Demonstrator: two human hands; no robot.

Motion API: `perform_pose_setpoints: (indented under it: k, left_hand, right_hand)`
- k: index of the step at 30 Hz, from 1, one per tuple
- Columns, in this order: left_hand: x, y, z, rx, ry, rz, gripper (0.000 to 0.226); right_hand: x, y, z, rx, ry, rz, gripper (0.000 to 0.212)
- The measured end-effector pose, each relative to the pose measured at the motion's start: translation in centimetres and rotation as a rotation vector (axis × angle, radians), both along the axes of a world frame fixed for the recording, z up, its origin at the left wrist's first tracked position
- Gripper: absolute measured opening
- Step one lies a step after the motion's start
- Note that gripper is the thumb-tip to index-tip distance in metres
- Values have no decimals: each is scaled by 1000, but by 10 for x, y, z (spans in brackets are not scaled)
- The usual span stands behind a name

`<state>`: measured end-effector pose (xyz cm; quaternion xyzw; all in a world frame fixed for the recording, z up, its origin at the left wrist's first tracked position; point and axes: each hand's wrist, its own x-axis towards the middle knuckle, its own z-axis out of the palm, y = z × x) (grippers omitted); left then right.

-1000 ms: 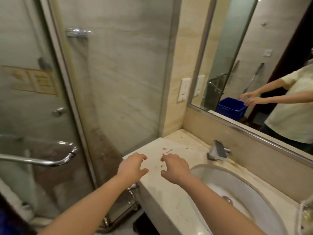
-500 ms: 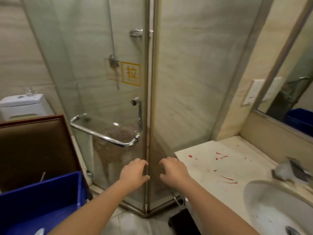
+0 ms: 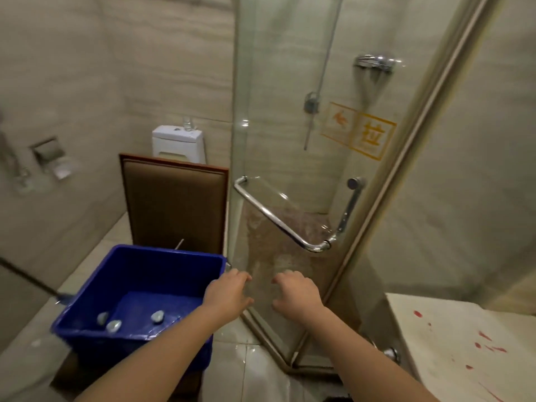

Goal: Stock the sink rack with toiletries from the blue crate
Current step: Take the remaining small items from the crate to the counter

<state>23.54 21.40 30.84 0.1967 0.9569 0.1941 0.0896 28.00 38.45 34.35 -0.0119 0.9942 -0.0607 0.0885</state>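
Beside shower glass | view swung left since earlier: deep blue plastic crate now fully visible | left hand, right hand loosely curled, empty.

Glossy blue plastic crate, polished chrome door handle, clear shower glass, red-spattered pale stone counter.

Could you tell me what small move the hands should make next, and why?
Probably lower the left hand into the blue crate towards a small wrapped item: both hands are empty, and the left one is at the crate's rim.
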Motion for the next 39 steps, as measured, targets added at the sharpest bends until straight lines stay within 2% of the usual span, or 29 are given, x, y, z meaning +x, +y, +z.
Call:
perform_pose_setpoints:
  k: [10, 14, 22, 29, 39]
  left_hand:
    - [-14, -88, -10, -34, -34, 311, 55]
    - [-26, -112, -11, -44, -43, 439, 55]
    - [-42, -139, -20, -55, -71, 673, 55]
    - [-41, -144, -47, -72, -112, 810, 54]
    - [-54, -161, -75, -82, -219, 908, 51]
  right_hand:
    - [-69, -85, -10, -66, 6, 339, 42]
    - [-104, -111, -12, -47, -30, 456, 50]
    - [-159, -147, -27, -69, -56, 664, 51]
    - [-184, -159, -57, -88, -116, 770, 45]
    - [-212, -174, -99, -129, -224, 781, 41]
